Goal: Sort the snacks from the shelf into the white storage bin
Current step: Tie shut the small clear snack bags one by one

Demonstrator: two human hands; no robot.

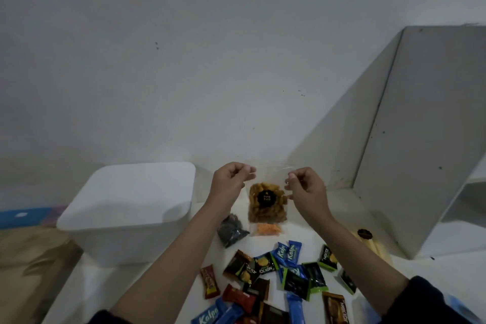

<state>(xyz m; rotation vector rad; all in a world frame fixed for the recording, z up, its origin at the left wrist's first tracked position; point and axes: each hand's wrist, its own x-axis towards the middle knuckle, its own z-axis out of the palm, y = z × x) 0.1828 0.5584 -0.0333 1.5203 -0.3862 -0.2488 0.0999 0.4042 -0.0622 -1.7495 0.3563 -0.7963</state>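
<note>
Both hands hold up a clear plastic bag of brown fried snacks (266, 204) with a round black label. My left hand (231, 181) pinches its top left corner and my right hand (306, 188) pinches its top right corner. The bag hangs above the white shelf surface (163, 279). The white storage bin (131, 210) stands to the left with its lid on. Below the bag lie a small dark packet (232, 230) and an orange snack packet (267, 229). Several small wrapped snacks (289, 271), blue, green-black and red-brown, are scattered nearer to me.
A white upright shelf panel (410, 139) rises on the right, with an open compartment beyond it. Another clear bag with a black label (365, 237) lies by its base. A grey wall stands behind. A brown surface (31, 265) and a blue item (23, 216) lie at far left.
</note>
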